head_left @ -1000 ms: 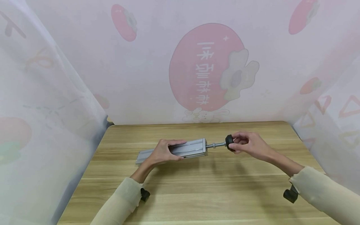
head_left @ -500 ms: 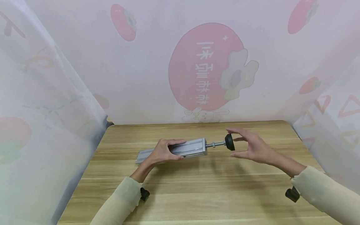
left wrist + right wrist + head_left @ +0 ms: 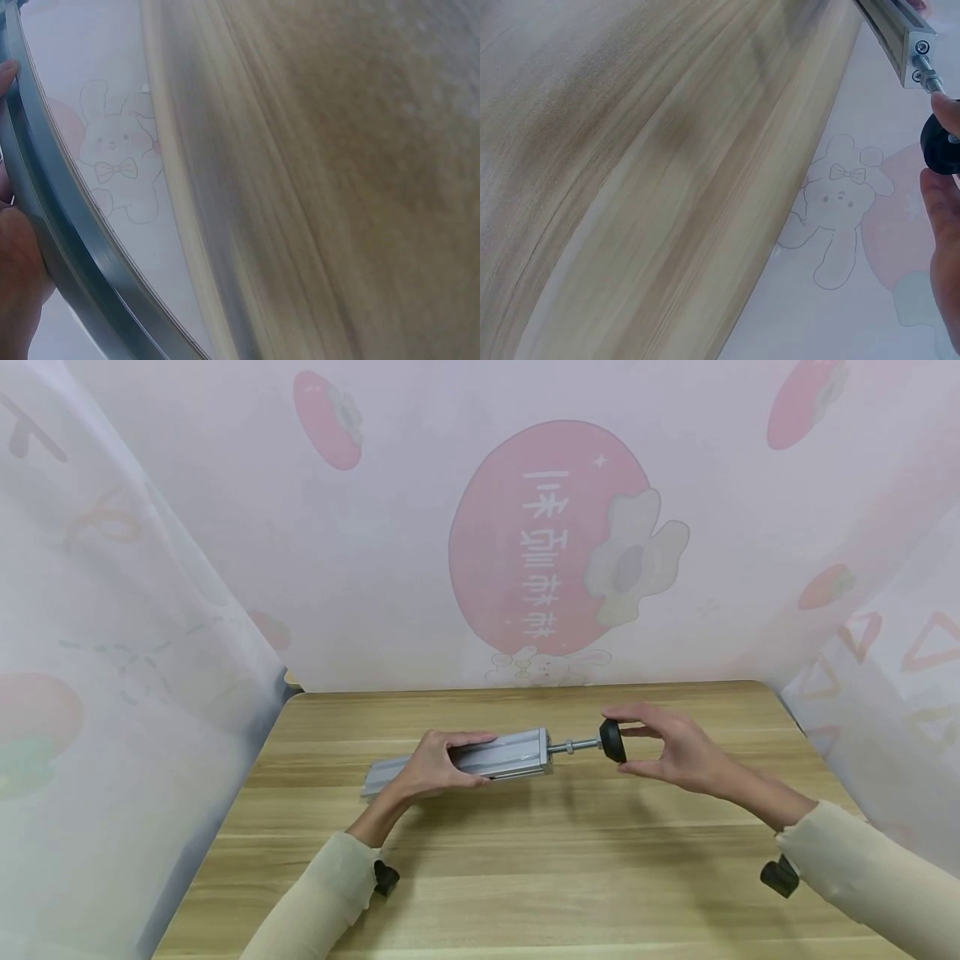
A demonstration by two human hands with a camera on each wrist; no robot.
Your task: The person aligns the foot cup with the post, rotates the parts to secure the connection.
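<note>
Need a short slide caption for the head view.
Left hand grips a silver metal profile while the right hand pinches the black foot on its threaded rod, over a wood-grain table.

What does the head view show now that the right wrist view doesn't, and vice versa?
Only the head view: the left sleeve, the right sleeve and the black devices at the cuffs.
Only the right wrist view: round screws in the end face of the silver bar.
Both: the silver bar, threaded rod, black foot, right hand, part of the left hand, wooden tabletop and rabbit drawing.
</note>
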